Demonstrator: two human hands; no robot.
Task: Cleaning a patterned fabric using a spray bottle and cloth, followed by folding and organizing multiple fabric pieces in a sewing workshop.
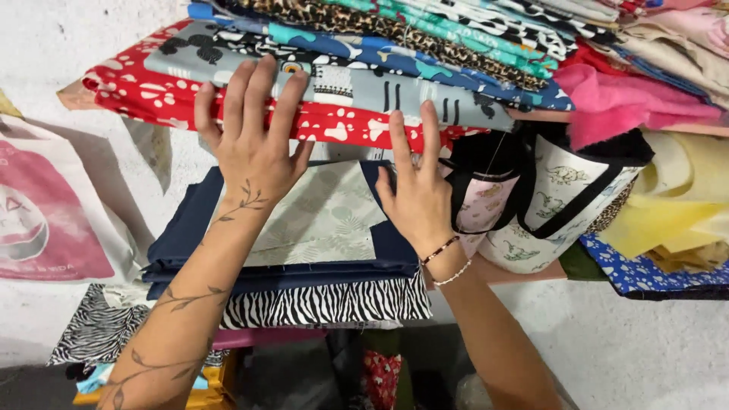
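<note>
My left hand (254, 144) lies flat, fingers spread, on the red paw-print fabric (152, 95) mid-frame, my right hand (416, 186) open on the pale leafy cloth (323, 220), gripping nothing.

- Your folded navy cloth (182, 243) looks matt and smooth.
- The pale leaf-print fabric (326, 220) looks like matt woven cotton.
- The bright pink fabric (630, 102) looks fuzzy, fleece-like.

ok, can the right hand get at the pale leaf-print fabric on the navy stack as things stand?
Probably yes. The right hand already rests at the right edge of the pale leaf-print fabric, which lies on top of the navy stack with nothing over it. The left hand presses on the shelf pile above, covering only its upper left corner.
</note>
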